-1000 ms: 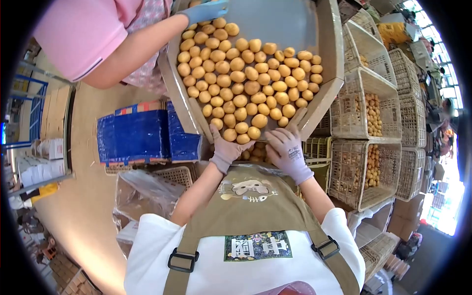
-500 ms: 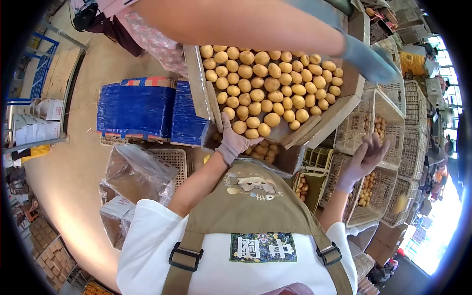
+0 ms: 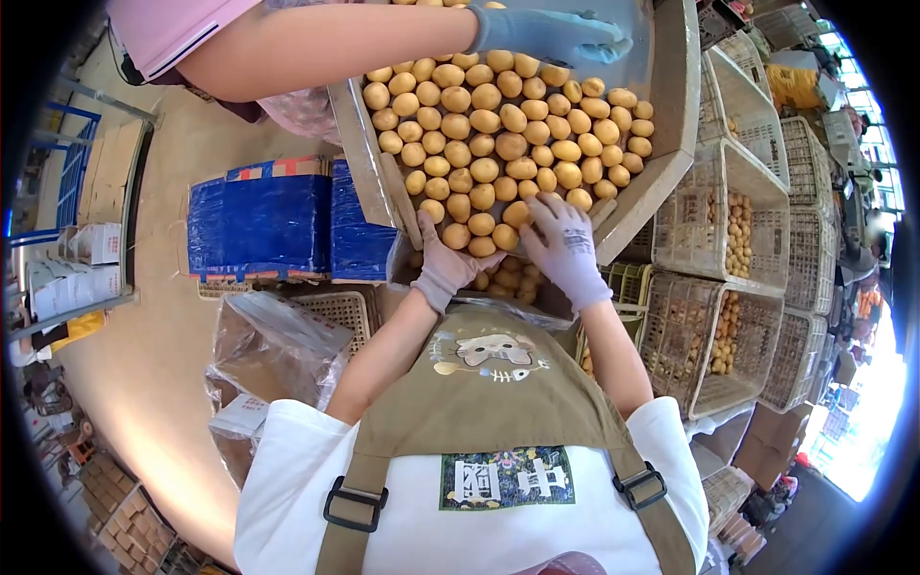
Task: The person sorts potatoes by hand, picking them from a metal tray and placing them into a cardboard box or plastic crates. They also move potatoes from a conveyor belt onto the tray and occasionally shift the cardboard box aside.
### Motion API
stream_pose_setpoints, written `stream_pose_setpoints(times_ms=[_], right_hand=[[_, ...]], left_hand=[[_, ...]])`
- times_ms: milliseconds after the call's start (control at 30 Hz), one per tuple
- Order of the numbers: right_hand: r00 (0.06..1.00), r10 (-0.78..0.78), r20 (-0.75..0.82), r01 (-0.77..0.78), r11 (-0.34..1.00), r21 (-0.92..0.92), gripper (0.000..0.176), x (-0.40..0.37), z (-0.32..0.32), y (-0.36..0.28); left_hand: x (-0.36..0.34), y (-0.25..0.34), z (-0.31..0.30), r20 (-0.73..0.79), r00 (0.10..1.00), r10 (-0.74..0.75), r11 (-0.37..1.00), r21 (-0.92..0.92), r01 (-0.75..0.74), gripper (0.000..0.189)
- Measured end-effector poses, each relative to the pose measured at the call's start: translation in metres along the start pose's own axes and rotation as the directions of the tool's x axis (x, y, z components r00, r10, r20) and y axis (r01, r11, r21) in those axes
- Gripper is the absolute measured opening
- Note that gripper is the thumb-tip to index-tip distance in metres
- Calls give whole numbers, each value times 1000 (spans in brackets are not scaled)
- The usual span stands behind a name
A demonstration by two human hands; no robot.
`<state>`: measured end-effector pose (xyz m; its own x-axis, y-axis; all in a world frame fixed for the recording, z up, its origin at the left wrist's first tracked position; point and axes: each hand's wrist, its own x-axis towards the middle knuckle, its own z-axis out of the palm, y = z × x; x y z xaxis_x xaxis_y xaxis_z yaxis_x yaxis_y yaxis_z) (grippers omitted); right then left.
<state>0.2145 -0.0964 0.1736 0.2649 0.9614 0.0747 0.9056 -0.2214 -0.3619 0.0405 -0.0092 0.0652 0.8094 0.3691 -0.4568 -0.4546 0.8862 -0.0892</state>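
1. Bare floor stretches along the left side of a cluttered storage space, and pale lattice crates stand stacked along the right, some with round yellow-brown produce inside.
2. Between them is a grey desk with raised sides that slant inward to a narrow end just before the wearer.
3. Round yellow-brown produce covers much of the desk, the pieces lying close together, many touching; a few sit right at the narrow end, between the wearer's hands.
4. The left hand, in a pale glove, is at the left of that end, thumb raised and apart from the other fingers, the hand spread around the nearest pieces.
5. The right hand, also in a pale glove, is palm down at the other side, its fingers bent toward the produce; whether they grip a piece cannot be told.
6. More pieces lie lower down, just below the two hands.
7. Across the desk, a co-worker's hand in a blue glove reaches over its far part, fingers extended, below a pink sleeve.
8. Blue-wrapped boxes stand left of the desk, with clear plastic sheeting nearer the wearer, who has on an olive apron.
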Motion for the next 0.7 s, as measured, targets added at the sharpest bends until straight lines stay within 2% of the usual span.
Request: stream_pose_setpoints(times_ms=[67, 100, 200, 233, 333, 367, 400, 467, 500, 533, 567, 600, 633, 700], right_hand=[[971, 23, 239, -15, 999, -35, 43, -1, 1, 3], [958, 61, 281, -64, 998, 1, 43, -4, -2, 1], [974, 54, 219, -45, 998, -45, 42, -12, 4, 8], [995, -16, 98, 23, 997, -67, 31, -12, 9, 7], [998, -36, 58, 40, 997, -63, 20, 12, 19, -4], [998, -56, -9, 55, 997, -52, 24, 23, 25, -13], [999, -44, 21, 44, 999, -25, 24, 33, 38, -18], [992, -86, 89, 106, 960, -261, 27, 49, 63, -25], [978, -12, 209, 75, 952, -296, 30, 56, 66, -30], [973, -21, 229, 69, 977, -203, 30, 58, 63, -30], [968, -36, 248, 65, 992, -110, 30, 59, 56, -27], [961, -58, 272, 65, 998, -17, 31, 59, 49, -25], [971, 3, 239, -8, 1000, 19, 30, 58, 51, -23], [986, -95, 139, 92, 995, 23, 31, 60, 60, -26]], left_hand=[[2, 0, 2, 30, 1000, -6, 1000, -7, 6, 118], [2, 1, -1, 75, 997, -18, 1000, -21, 20, 118], [4, 3, -9, 42, 998, -36, 999, 0, 36, 120], [4, 3, -8, 37, 999, -30, 999, 29, 29, 121], [5, 2, -9, 51, 998, -39, 999, -13, 40, 121], [5, 3, -10, 24, 998, -50, 998, -29, 51, 121], [5, 3, -10, -2, 998, -61, 997, -45, 61, 122], [8, 5, -8, -26, 998, -64, 998, -23, 63, 122], [6, 5, -8, -32, 998, -56, 998, 13, 56, 122], [4, 5, -7, -36, 998, -44, 998, 47, 45, 121], [4, 4, -5, -65, 997, -50, 999, -4, 50, 122], [6, 3, -7, 4, 999, -40, 999, 9, 40, 121], [6, 3, -9, 16, 1000, -26, 998, 49, 25, 121], [2, 2, -2, -14, 1000, -10, 996, 84, 11, 119]])
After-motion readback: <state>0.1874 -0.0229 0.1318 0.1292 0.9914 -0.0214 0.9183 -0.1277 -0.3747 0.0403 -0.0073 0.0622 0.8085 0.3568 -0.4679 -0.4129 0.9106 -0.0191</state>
